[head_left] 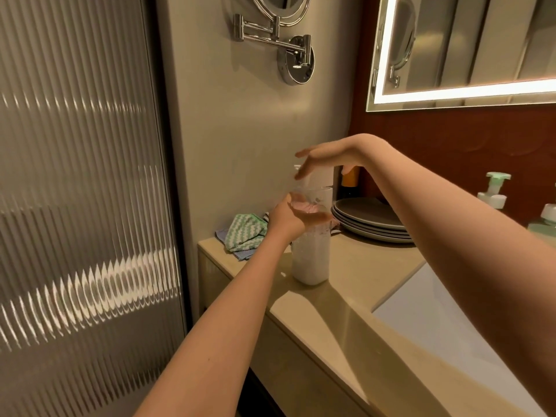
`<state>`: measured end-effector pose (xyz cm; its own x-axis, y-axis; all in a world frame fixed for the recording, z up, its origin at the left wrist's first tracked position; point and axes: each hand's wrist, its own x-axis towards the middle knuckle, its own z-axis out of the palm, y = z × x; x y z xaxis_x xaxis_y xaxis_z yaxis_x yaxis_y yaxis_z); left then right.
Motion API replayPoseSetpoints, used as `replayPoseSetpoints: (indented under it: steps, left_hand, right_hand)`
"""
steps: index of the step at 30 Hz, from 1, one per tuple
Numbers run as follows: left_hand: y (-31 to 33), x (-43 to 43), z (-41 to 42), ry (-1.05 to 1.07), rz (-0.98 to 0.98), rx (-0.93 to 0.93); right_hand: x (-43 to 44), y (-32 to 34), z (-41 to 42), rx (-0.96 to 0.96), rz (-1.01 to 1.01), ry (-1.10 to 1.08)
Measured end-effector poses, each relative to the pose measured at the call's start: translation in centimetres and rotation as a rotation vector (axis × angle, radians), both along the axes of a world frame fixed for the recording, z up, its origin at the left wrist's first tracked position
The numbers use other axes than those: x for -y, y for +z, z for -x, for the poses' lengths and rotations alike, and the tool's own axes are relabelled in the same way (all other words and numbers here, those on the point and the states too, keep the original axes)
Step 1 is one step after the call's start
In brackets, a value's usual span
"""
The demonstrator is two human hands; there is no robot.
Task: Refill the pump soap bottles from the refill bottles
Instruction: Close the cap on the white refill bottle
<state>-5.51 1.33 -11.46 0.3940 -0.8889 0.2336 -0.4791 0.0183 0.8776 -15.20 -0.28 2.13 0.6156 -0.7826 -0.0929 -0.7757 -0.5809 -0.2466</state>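
Note:
A clear pump bottle [310,260], partly filled with white soap, stands on the beige counter [358,275] near its left end. My left hand [293,216] grips the bottle's upper part, fingers curled round it. My right hand [326,159] hovers just above the bottle's top, fingers spread and straight, holding nothing. The bottle's pump head is mostly hidden behind that hand. At the right edge stand a bottle with a green-white pump [495,191] and part of a pale green bottle [544,224].
A stack of grey plates [370,219] sits behind the bottle. A green-and-white cloth [245,233] lies at the counter's back left corner. A white basin [445,329] lies to the right. A ribbed glass door [84,188] stands left, and a dark orange-capped bottle [350,183] by the wall.

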Motion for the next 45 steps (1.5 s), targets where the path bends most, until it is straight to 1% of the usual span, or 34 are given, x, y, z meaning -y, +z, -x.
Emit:
replayPoseSetpoints:
  steps: [1, 3, 6, 7, 8, 11, 12, 14, 17, 19, 20, 23, 24, 26, 29, 30, 31, 34, 35, 36, 39, 40, 41, 44, 45]
  left_hand:
    - [-0.1, -0.1, -0.1, 0.000, 0.019, -0.006]
    - [-0.3, -0.3, -0.3, -0.001, 0.039, -0.018]
    - [-0.2, 0.0, -0.3, -0.002, 0.010, -0.097]
    - [-0.1, 0.0, -0.1, -0.006, 0.002, -0.099]
    - [0.0, 0.1, 0.0, -0.012, -0.008, -0.091]
    - [0.0, 0.1, 0.0, -0.003, -0.034, -0.042]
    - [0.0, -0.1, -0.1, 0.009, -0.016, -0.053]
    - [0.0, -0.1, -0.3, 0.018, 0.009, -0.054]
    - [0.1, -0.3, -0.1, -0.021, 0.002, -0.017]
    - [0.1, -0.2, -0.1, -0.027, -0.017, -0.050]
    - [0.1, -0.2, -0.2, -0.027, -0.014, -0.058]
    - [0.1, -0.3, -0.4, -0.020, -0.013, -0.040]
    - [0.1, -0.5, -0.3, -0.020, -0.008, -0.053]
    - [0.2, -0.9, -0.1, -0.019, 0.011, -0.079]
    - [0.4, -1.1, 0.4, -0.007, 0.011, -0.061]
    - [0.6, -1.3, 0.6, -0.008, 0.013, -0.060]
    - [0.6, -1.2, 0.6, -0.007, 0.006, -0.069]
    - [0.5, -1.4, 0.2, -0.004, 0.007, -0.102]
    - [0.4, -1.4, 0.0, -0.011, 0.012, -0.117]
    - [0.5, -1.5, 0.0, -0.020, 0.015, -0.116]
    - [0.6, -1.7, 0.4, -0.029, 0.027, -0.078]
    - [0.7, -1.8, 0.6, -0.029, 0.026, -0.084]
    - [0.8, -1.7, 0.6, -0.030, 0.019, -0.100]
    - [0.6, -1.6, 0.4, -0.035, 0.022, -0.101]
    - [0.6, -1.5, 0.3, -0.037, 0.025, -0.089]
  right_hand:
    - [0.1, 0.0, 0.2, 0.039, -0.033, 0.005]
    - [-0.1, -0.1, 0.3, 0.053, 0.004, -0.017]
    - [-0.2, -0.7, 0.1, -0.036, 0.223, -0.096]
    - [-0.1, -0.9, -0.1, -0.044, 0.260, -0.102]
    - [0.1, -1.1, -0.1, -0.019, 0.235, -0.080]
    - [-0.1, -1.1, -0.4, 0.144, 0.008, 0.046]
    - [-0.3, -0.9, -0.4, 0.153, -0.013, 0.070]
    - [-0.4, -0.7, -0.4, 0.108, 0.039, 0.081]
    - [-0.4, -0.9, -0.5, 0.017, 0.180, 0.027]
    - [-0.3, -1.2, -0.4, -0.032, 0.242, -0.012]
    - [-0.2, -1.2, -0.4, -0.018, 0.233, -0.004]
    - [-0.6, -1.0, 0.0, 0.114, 0.085, 0.069]
    - [-0.7, -0.9, 0.2, 0.138, 0.065, 0.075]
    - [-0.5, -0.8, 0.3, 0.119, 0.131, 0.056]
    - [-0.5, -1.3, 0.2, 0.030, 0.332, -0.033]
    - [-0.4, -1.5, 0.2, 0.012, 0.346, -0.047]
    - [-0.3, -1.7, 0.1, 0.014, 0.308, -0.031]
    - [-0.5, -1.4, 0.8, 0.154, 0.013, 0.067]
    - [-0.6, -1.4, 1.1, 0.179, -0.031, 0.078]
    - [-0.5, -1.4, 1.3, 0.176, -0.016, 0.080]
    - [0.2, -1.8, 1.1, 0.104, 0.184, 0.025]
    - [0.3, -1.8, 1.1, 0.096, 0.217, 0.001]
    - [0.4, -1.9, 1.1, 0.107, 0.211, -0.010]
    - [0.1, -2.1, 1.2, 0.230, 0.082, 0.046]
    - [0.0, -2.2, 1.3, 0.262, 0.085, 0.054]
